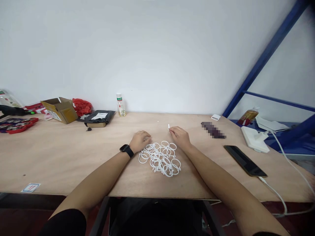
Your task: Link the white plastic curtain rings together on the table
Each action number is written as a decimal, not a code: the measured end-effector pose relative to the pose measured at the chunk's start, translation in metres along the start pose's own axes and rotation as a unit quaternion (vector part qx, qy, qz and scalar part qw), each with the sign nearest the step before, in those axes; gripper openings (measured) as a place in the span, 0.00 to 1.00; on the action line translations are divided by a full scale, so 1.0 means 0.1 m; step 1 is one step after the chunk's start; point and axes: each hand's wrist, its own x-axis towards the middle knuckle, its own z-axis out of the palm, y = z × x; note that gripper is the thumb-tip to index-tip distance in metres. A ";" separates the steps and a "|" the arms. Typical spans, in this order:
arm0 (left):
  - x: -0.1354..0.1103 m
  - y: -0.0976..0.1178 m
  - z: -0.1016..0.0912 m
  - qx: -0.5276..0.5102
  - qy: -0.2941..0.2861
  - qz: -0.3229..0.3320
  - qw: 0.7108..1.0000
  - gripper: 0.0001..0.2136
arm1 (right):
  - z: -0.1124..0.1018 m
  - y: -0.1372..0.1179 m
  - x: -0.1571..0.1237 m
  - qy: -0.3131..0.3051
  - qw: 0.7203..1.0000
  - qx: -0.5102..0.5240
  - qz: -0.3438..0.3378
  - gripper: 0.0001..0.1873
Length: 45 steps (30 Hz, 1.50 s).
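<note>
Right hand (180,136) pinching small white piece (168,126) by its end, risking a slip; left hand (139,140) curling beside white rings (161,160), grip unclear. Rings overlapping on desk (98,164), possibly snagging if pulled.

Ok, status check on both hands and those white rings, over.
Right hand pinching small white piece. Left hand beside white rings. Rings heaped on tabletop. Phone off right, clear of rings.

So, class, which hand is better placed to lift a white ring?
Probably the left hand: it rests beside the white rings, showing nothing held, while the right hand pinches a small white piece.
</note>
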 end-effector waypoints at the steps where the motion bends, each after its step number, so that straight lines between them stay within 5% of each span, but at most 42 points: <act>1: 0.00 -0.03 0.01 0.008 -0.011 -0.009 1.000 0.06 | 0.00 0.06 0.00 -0.007 1.000 -0.019 0.017 0.11; 4: -0.01 -0.06 0.04 0.019 -0.035 -0.017 0.999 0.07 | 0.05 0.17 -0.01 -0.067 0.997 -0.023 0.041 0.10; 13: -0.03 0.03 0.05 0.005 -0.074 0.005 0.997 0.10 | 0.09 0.04 -0.03 -0.203 0.974 0.092 -0.038 0.19; 22: -0.01 0.02 0.05 -0.002 -0.074 0.020 0.997 0.10 | 0.04 0.01 -0.02 -0.303 0.935 0.185 0.003 0.17; 29: -0.01 0.06 0.03 -0.034 -0.049 0.048 0.997 0.09 | 0.05 0.00 -0.02 -0.281 0.944 0.175 0.007 0.02; 37: -0.02 0.26 -0.03 -0.054 -0.013 0.094 0.994 0.10 | 0.08 -0.37 -0.01 -0.143 0.966 0.213 0.034 0.06; 45: -0.02 0.30 -0.05 -0.064 0.026 0.113 0.991 0.07 | 0.15 -0.54 -0.09 -0.128 0.944 0.288 0.097 0.10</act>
